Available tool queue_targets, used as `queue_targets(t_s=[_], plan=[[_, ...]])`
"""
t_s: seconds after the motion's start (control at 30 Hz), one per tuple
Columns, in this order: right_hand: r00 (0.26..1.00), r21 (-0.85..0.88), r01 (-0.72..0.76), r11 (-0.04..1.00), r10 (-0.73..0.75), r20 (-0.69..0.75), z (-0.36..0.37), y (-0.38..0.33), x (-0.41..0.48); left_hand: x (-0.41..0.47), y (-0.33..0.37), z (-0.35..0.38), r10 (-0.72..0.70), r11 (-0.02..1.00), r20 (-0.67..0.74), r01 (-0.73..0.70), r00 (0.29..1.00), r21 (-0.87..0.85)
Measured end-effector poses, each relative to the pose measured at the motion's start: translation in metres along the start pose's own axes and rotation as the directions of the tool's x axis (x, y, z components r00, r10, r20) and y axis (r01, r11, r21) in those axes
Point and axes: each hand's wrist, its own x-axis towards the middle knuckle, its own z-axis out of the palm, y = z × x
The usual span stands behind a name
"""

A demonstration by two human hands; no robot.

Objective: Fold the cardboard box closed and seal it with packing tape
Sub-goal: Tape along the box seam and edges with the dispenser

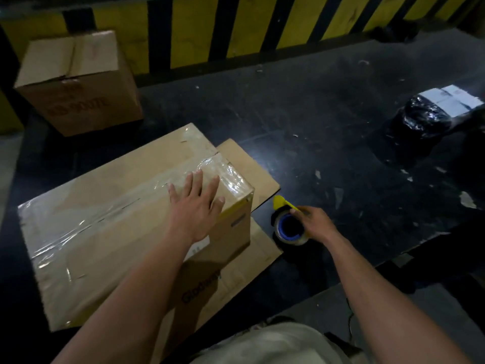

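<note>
While the left hand (pixel 196 203) lies flat, fingers spread, on top of the cardboard box (pixel 105 232) near its right end, the right hand (pixel 315 223) grips the roll of packing tape (pixel 287 229), with its yellow cutter (pixel 279 202), just beside the box on the bench (pixel 341 127). The box sits on a flat cardboard sheet (pixel 259 177) at the bench's near left. Its flaps are down and clear tape (pixel 231 177) runs along the centre seam and across the ends, so sealing looks nearly done, with perhaps only smoothing left. Its contents are hidden. A second box (pixel 78 82), flaps folded, stands at the far left corner. A black plastic bundle (pixel 425 116) toward the far right shows white packets (pixel 451 99).
</note>
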Motion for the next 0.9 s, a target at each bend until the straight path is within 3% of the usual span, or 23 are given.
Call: queue_targets(t_s=[0.13, 0.23, 0.33, 0.9], plan=[[0.990, -0.113, 0.064, 0.992, -0.076, -0.115, -0.001, 0.011, 0.007, 0.007, 0.013, -0.009, -0.048, 0.998, -0.021, 0.047, 0.999, -0.044], [0.997, -0.158, -0.025, 0.987, 0.015, -0.070, 0.002, 0.007, 0.001, 0.010, 0.022, -0.004, -0.111, 0.991, -0.075, 0.104, 0.991, -0.086], [1.000, -0.233, -0.012, 0.972, 0.017, 0.020, 0.005, 0.008, -0.007, 0.008, 0.023, 0.002, -0.133, 0.991, -0.047, 0.132, 0.990, -0.028], [1.000, -0.221, -0.003, 0.975, 0.001, -0.007, 0.007, 0.023, -0.004, -0.007, 0.019, 0.010, -0.073, 0.997, -0.048, 0.074, 0.996, 0.032]])
